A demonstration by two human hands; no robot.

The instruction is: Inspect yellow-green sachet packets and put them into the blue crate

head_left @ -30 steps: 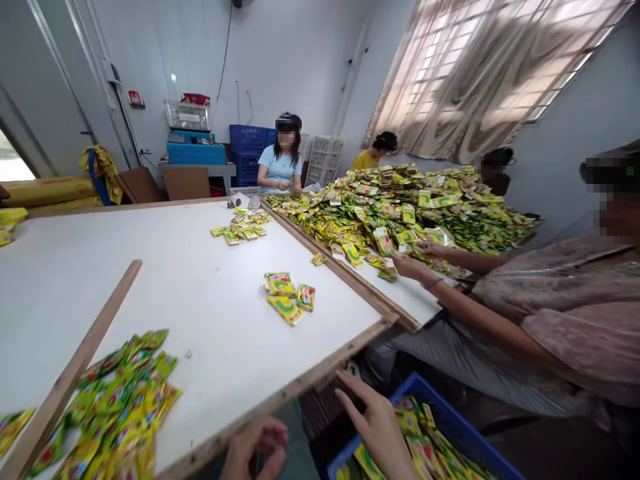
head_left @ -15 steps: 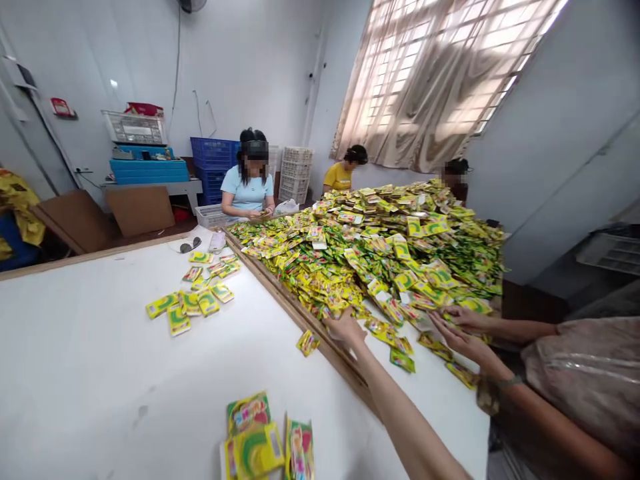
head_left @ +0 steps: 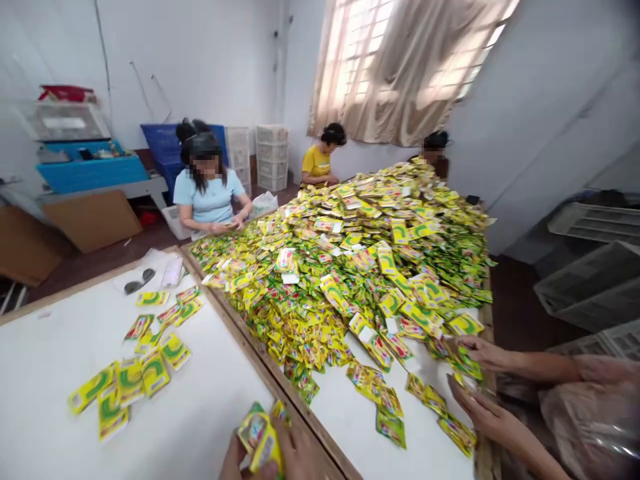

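Observation:
At the bottom edge of the view my left hand (head_left: 235, 460) is closed round a few yellow-and-green packets (head_left: 257, 437). Right beside it, my right hand (head_left: 300, 450) is closed on a small yellow packet (head_left: 281, 412), partly covered by its fingers. Both hands are close together above the white tabletop (head_left: 200, 413), next to the wooden strip that divides it. Some fingers are cut off by the frame. A loose group of yellow-and-green packets (head_left: 129, 380) lies on the white surface to the left.
A large heap of packets (head_left: 350, 253) rises beyond the wooden strip (head_left: 260, 360). At the right, a co-worker's hands (head_left: 480, 400) hold packets. A person in light blue (head_left: 207, 200) and a person in yellow (head_left: 316, 163) sit across. Sunglasses (head_left: 140, 281) and a phone (head_left: 172, 272) lie at the table's far edge.
My right hand has drawn back from the heap to the bottom edge, now with a small packet. My left hand has come into view holding packets. The camera view has shifted rightward.

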